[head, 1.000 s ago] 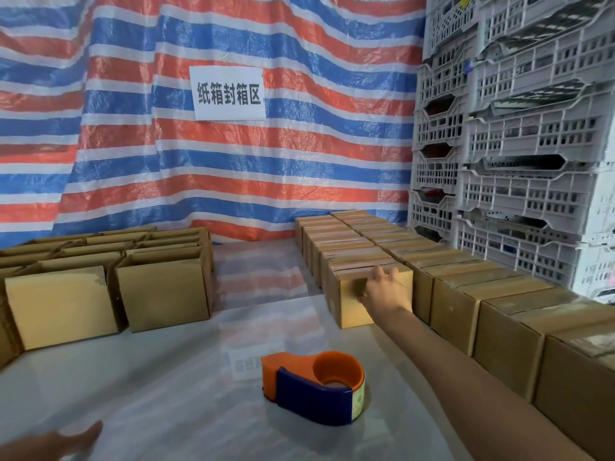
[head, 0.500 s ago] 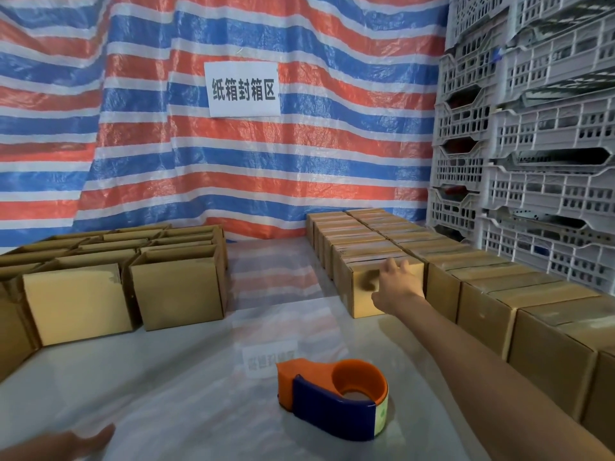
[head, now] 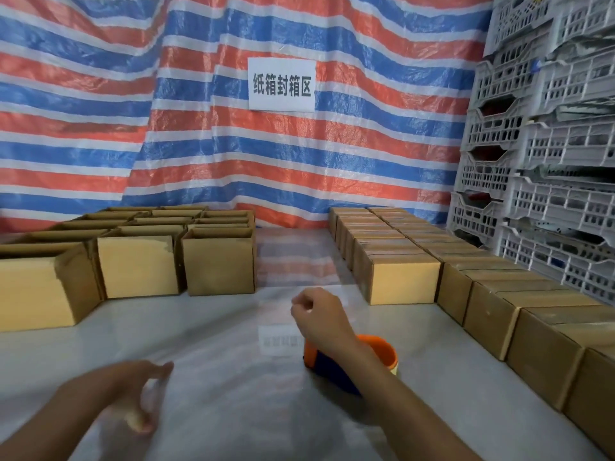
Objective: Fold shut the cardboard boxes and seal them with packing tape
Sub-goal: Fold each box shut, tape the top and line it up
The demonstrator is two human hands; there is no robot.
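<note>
Your right hand hangs over the surface, its fingers curled into a loose fist that holds nothing. The orange and blue tape dispenser lies nearer you than that fist, partly hidden under your right forearm. Your left hand is low and blurred, fingers loosely bent and empty. Open cardboard boxes stand on the left and sealed boxes on the right, all apart from both hands.

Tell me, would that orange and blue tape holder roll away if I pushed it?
Probably not. The tape holder seems to sit on a flat blue side, so it would likely slide, not roll. The table looks shiny, so it may slide easily. It looks like stiff plastic.
</note>
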